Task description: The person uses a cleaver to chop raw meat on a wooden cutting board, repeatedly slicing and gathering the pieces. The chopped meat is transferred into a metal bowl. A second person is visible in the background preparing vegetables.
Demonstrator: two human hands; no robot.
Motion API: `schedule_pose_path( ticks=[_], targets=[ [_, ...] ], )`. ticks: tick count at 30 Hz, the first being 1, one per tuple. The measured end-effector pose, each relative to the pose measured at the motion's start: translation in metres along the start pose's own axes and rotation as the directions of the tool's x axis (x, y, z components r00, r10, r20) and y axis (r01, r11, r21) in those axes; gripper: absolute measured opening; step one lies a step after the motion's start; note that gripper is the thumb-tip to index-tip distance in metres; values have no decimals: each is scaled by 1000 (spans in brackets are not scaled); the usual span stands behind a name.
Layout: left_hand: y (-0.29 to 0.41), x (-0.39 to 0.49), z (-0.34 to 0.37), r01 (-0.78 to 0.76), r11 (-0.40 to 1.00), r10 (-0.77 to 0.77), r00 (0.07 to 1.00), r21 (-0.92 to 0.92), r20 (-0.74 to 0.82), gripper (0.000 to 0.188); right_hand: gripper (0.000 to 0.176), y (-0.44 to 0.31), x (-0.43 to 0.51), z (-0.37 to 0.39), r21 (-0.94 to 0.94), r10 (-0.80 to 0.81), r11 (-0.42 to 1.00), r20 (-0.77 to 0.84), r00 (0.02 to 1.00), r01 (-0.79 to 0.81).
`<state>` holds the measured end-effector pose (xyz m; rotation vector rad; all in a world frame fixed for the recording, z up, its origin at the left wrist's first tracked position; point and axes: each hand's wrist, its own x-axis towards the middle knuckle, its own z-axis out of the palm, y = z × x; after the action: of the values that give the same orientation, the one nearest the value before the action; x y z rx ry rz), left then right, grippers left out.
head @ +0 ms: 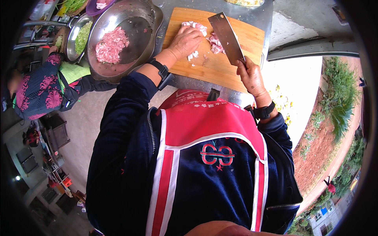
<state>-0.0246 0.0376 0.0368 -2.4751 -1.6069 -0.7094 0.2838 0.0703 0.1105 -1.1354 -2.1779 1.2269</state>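
Note:
My right hand (250, 76) grips the handle of a broad metal cleaver (226, 39), its blade slanting up and to the left over a wooden cutting board (203, 66). Partly behind the blade lies a pile of cut pink meat (215, 44). My left hand (186, 41) rests with bent fingers on a pale, fatty piece of raw meat (195, 26) near the board's far side. Small white scraps of fat (193, 55) lie just below that hand.
Left of the board stands a large metal basin (138, 48) with minced meat (111, 45). Beyond it are a metal bowl (71, 41) of chopped greens (82, 37) and a purple bowl (94, 11). Another person (47, 85) stands at the left. The metal tabletop (195, 83) ends before my apron (206, 124).

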Motion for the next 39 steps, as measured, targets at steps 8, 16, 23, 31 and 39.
schedule_pose_path(
  ticks=[8,16,23,31,39],
  targets=[
    [13,-23,-12,251,967,-255,963,-55,-92,22,18,5,3,5,-29,-28,999,72,997,30],
    [21,-35,-7,327,859,-401,908,-394,-123,24,18,7,17,6,-36,-69,997,123,990,74],
    [13,-33,-32,548,599,-700,713,-584,-49,20,13,10,23,-24,-157,-106,972,378,920,177],
    [14,-18,-45,571,545,-742,669,-614,-37,21,15,25,37,-4,-141,-270,878,643,717,458],
    [26,-21,-58,544,645,-692,713,-536,-110,20,11,28,83,18,-220,-325,852,488,810,474]
  ],
)
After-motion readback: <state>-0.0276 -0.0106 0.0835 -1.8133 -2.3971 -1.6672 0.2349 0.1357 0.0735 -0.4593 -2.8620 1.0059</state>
